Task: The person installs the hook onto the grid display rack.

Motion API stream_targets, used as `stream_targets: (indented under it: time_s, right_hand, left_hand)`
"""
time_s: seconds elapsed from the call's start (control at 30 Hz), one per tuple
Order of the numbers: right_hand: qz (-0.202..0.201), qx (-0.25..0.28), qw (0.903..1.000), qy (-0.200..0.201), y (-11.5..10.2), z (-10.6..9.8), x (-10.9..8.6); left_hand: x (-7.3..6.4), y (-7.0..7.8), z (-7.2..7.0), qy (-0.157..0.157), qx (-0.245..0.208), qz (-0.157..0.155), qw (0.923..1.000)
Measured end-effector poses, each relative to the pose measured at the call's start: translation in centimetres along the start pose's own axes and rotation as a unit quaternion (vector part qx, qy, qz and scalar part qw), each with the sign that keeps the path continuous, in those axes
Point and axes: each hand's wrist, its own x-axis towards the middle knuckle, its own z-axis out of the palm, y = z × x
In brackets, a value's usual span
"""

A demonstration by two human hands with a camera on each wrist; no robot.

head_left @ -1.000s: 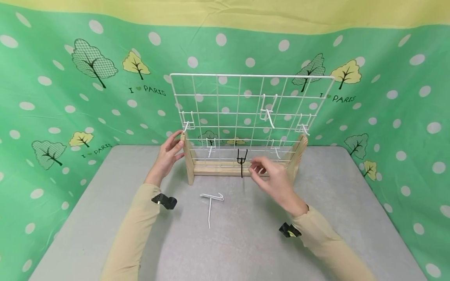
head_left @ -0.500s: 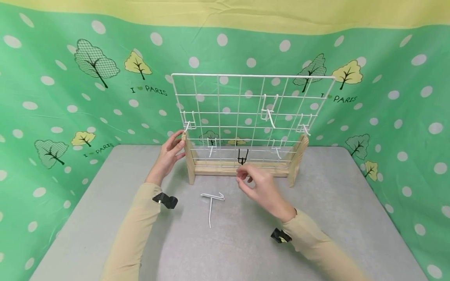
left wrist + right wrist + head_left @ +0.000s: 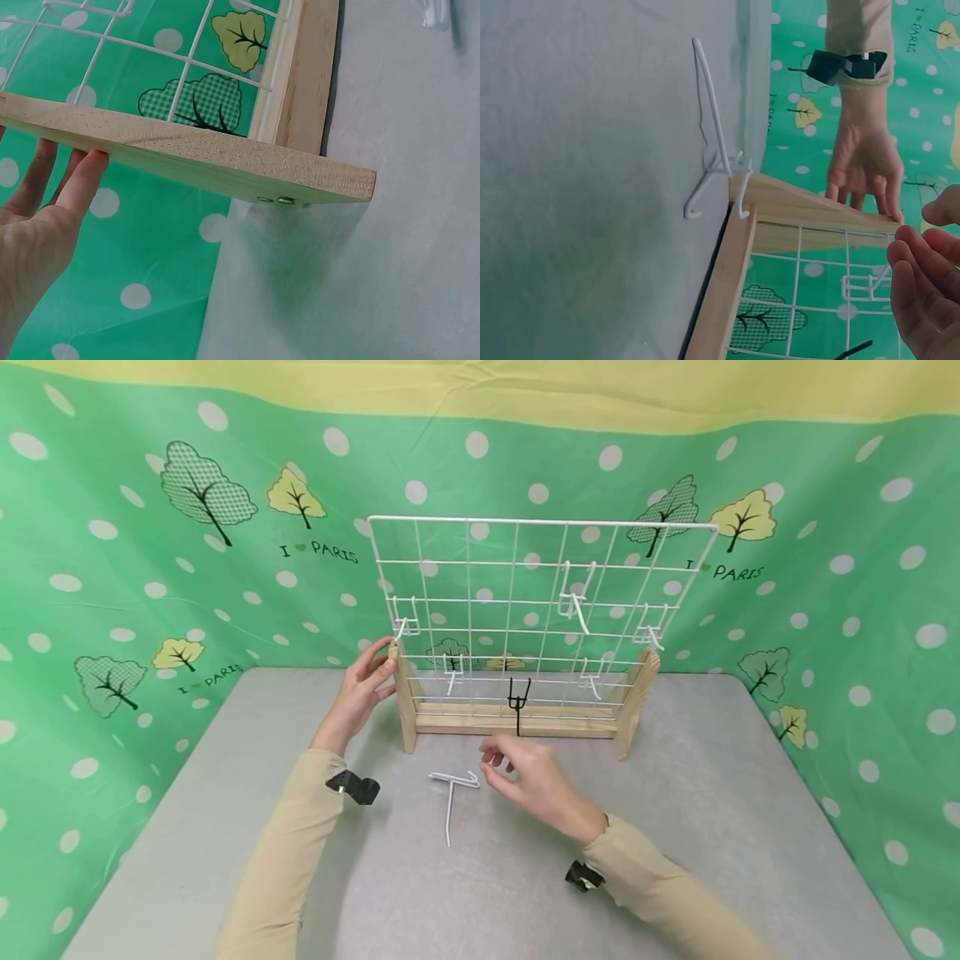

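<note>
My left hand (image 3: 352,706) rests its fingertips against the outer face of the rack's left wooden side post (image 3: 402,702). In the left wrist view, its fingers (image 3: 84,184) look fairly straight against the wood. My right hand (image 3: 534,781) hovers over the table in front of the rack, fingers loosely bent, holding nothing. Just left of it, a loose white wire hook (image 3: 450,806) lies on the table, apart from the fingers. A black hook (image 3: 517,697) hangs low on the white wire grid (image 3: 540,520), near its middle.
Several white hooks hang on the grid, among them one upper-right hook (image 3: 576,602), one left hook (image 3: 405,625) and one right hook (image 3: 651,635). A wooden crossbar (image 3: 465,724) joins the posts on the grey table (image 3: 720,827). A green patterned cloth (image 3: 247,602) stands behind.
My right hand has moved left and toward me, from beside the black hook to near the loose white hook. The left hand stays at the post.
</note>
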Motion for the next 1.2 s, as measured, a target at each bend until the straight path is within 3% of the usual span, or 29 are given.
stream_targets:
  time_s: [0.57,1.2]
  right_hand:
    - [0.033,0.022,0.9980,-0.049,0.5,2.8,-0.6]
    - [0.116,0.041,0.9822,-0.142,0.8,5.1,-2.1]
  left_hand:
    - [0.0,0.0,0.0,-0.001,-0.001,0.001,1.0000]
    - [-0.1,0.2,0.1,-0.002,0.005,0.003,1.0000]
